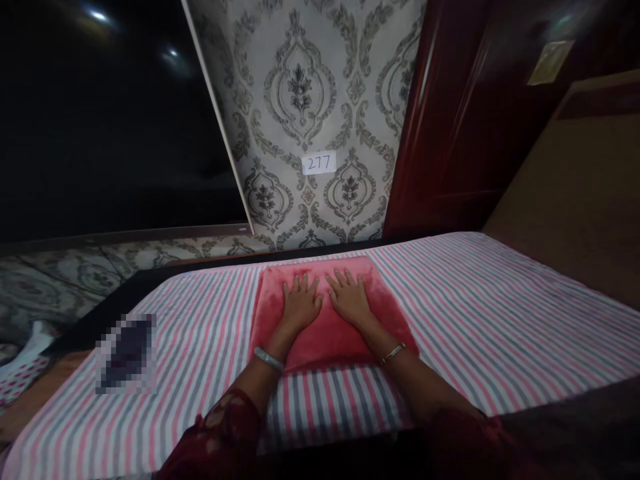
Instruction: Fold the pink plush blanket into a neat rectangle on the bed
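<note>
— Both hands are down flat, palms on the cloth. Left hand (pixel 300 303) has its fingers spread wide and grips nothing; right hand (pixel 350 300) sits just beside it, fingers spread the same way, also holding nothing. The fingertips nearly meet in the middle.

— And what's under them?

— Going left to right: a blurred dark patch (pixel 127 353) lies well off to my left on the striped sheet (pixel 500 313) — I cannot tell what it is. Then the folded red cloth (pixel 325 307), a plush-looking thing, lying near the far edge of the bed by the patterned wall (pixel 305 100), which carries a small label reading 277 (pixel 319 163). To the right, a dark red wooden panel (pixel 450 120).

— How far along would you say you are?

— I'd judge the folding is mostly done. The cloth lies as a neat rectangle with fairly straight edges, and I'm pressing it flat — no loose flap shows. What seems left is smoothing the surface, and perhaps another fold or lifting it away; the picture alone doesn't settle that.

— Anything on your wrists?

— A bangle on each, and dark red sleeves lower down.
</note>
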A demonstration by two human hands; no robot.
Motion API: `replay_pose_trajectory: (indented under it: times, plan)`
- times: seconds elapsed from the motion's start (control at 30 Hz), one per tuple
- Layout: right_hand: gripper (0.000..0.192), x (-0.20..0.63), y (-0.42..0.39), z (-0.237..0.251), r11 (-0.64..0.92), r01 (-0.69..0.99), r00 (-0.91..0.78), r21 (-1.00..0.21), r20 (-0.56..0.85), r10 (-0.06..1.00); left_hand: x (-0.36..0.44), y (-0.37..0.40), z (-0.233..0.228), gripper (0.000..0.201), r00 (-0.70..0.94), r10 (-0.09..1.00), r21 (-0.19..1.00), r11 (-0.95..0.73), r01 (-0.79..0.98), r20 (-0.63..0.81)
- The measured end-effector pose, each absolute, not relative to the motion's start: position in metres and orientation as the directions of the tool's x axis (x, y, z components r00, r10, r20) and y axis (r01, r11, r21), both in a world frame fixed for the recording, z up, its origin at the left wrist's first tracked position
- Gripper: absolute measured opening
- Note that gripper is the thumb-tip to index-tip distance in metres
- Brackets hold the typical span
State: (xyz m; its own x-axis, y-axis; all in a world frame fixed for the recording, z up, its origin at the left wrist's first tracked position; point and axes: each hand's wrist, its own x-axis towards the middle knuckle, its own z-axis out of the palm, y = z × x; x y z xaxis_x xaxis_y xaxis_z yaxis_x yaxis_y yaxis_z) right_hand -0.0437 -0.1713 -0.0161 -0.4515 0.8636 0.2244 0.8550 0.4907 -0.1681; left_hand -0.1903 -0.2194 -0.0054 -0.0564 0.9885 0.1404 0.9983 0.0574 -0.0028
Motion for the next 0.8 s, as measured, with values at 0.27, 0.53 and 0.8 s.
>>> replay_pose_trajectory:
  times: [0.27, 0.53, 0.8]
  plan:
    - [0.054, 0.004, -0.171, 0.001, 0.364, 0.919, -0.349, -0.154, 0.115, 0.93, -0.244, -0.239, 0.024, 0.062, -0.19, 0.98, -0.018, 0.192, 0.981, 0.058]
    - [0.055, 0.023, -0.174, -0.034, 0.36, 0.899, -0.309, -0.248, 0.221, 0.925, -0.259, -0.254, -0.014, 0.065, -0.269, 0.95, 0.039, 0.266, 0.963, 0.161]
    - [0.054, 0.028, -0.177, -0.014, 0.334, 0.91, -0.305, -0.245, 0.148, 0.941, -0.256, -0.254, 0.012, 0.068, -0.279, 0.96, 0.079, 0.277, 0.958, 0.018]
